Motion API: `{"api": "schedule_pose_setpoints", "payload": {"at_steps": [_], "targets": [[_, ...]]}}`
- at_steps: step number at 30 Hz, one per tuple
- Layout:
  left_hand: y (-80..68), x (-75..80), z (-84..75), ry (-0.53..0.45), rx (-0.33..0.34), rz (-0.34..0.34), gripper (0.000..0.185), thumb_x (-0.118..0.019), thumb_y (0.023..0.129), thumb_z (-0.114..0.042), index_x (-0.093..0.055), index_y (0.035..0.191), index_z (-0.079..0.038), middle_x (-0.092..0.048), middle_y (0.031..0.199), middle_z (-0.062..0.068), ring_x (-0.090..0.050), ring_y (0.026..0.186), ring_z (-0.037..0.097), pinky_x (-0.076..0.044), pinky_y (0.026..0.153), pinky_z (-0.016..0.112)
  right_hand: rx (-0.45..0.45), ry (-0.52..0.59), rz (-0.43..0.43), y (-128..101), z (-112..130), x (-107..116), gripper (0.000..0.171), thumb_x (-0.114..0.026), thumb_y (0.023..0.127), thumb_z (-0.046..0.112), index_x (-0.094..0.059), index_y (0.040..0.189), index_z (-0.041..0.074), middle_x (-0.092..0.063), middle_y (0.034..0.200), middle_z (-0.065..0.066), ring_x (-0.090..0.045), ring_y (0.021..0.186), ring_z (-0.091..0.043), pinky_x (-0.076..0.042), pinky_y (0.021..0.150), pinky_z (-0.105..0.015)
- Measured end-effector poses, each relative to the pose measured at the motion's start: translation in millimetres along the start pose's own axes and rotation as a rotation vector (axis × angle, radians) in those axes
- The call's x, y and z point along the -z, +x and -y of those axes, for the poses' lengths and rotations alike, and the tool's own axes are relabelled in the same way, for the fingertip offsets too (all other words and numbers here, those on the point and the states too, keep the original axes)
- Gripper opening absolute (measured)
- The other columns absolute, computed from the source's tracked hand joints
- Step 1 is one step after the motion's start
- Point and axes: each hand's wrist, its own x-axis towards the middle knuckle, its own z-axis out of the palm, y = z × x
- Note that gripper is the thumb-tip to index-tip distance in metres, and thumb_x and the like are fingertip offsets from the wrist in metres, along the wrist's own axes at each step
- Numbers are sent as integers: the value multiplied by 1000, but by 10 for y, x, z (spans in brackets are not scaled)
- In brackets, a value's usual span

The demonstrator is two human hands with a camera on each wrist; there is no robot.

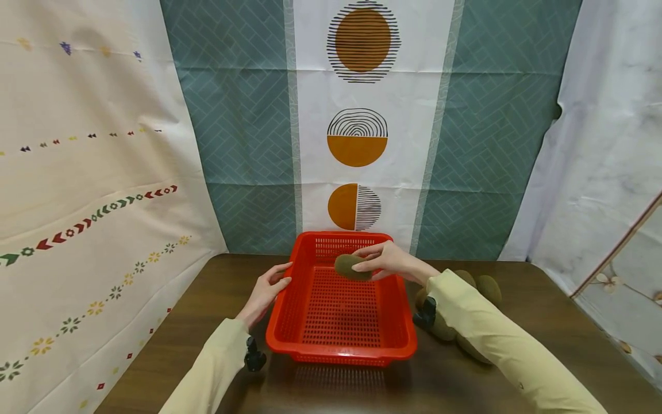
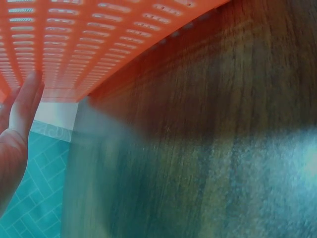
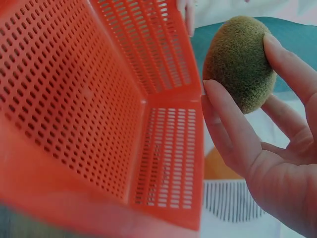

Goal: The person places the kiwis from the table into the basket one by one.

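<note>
A red perforated plastic basket [image 1: 289, 310] stands on the dark wooden table [image 1: 543, 322]. My right hand [image 1: 385, 260] holds a fuzzy brown kiwi [image 1: 350, 267] above the basket's far right part, fingers and thumb pinching it. In the right wrist view the kiwi [image 3: 240, 62] sits between the fingertips [image 3: 225, 119] beside the basket's inner wall [image 3: 99, 99]. My left hand [image 1: 266, 290] rests with straight fingers against the basket's left rim. In the left wrist view the fingers [image 2: 22, 109] lie along the basket wall [image 2: 99, 39].
Several more kiwis [image 1: 486, 287] lie on the table to the right of the basket, partly hidden by my right sleeve [image 1: 491, 339]. Patterned cloth backdrops [image 1: 357, 132] close in the table at the back and on both sides.
</note>
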Motion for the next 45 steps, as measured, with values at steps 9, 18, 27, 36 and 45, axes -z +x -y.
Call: {"api": "schedule_pose_setpoints", "payload": {"at_steps": [9,18,27,36,45], "targets": [[0,-13,7,26,5,-29,46,-54,91,-8,-40,134,-2,-47,123,26,-56,97,39,-49,72,45,-37,-54,77,256,-121,-297,43,-74,77,17,-61,114,1,-64,97,-13,-63,78,-26,-52,68,-43],[8,-32,-4,47,17,-42,44,-55,90,-7,-42,133,-3,-49,120,26,-57,95,38,-50,71,43,-121,-116,194,410,-231,-560,40,-72,78,17,-62,113,1,-65,90,-12,-63,70,-25,-49,71,-47],[4,-41,-14,68,14,-60,44,-54,91,-6,-42,133,-2,-49,120,26,-56,96,39,-51,71,43,-168,-154,341,527,-340,-724,34,-71,79,19,-65,109,4,-66,89,-10,-64,75,-27,-53,64,-39],[8,-34,-16,57,8,-41,45,-54,91,-7,-41,134,-2,-48,121,26,-56,96,41,-50,71,43,-212,-177,419,590,-419,-861,31,-71,79,18,-66,108,6,-66,90,-8,-64,76,-25,-53,63,-37],[12,-28,-2,63,5,-48,44,-54,91,-7,-42,133,-2,-49,121,25,-56,97,39,-50,71,43,-258,-107,521,624,-491,-968,31,-67,83,17,-64,111,5,-65,95,-10,-63,82,-29,-53,65,-37]]}}
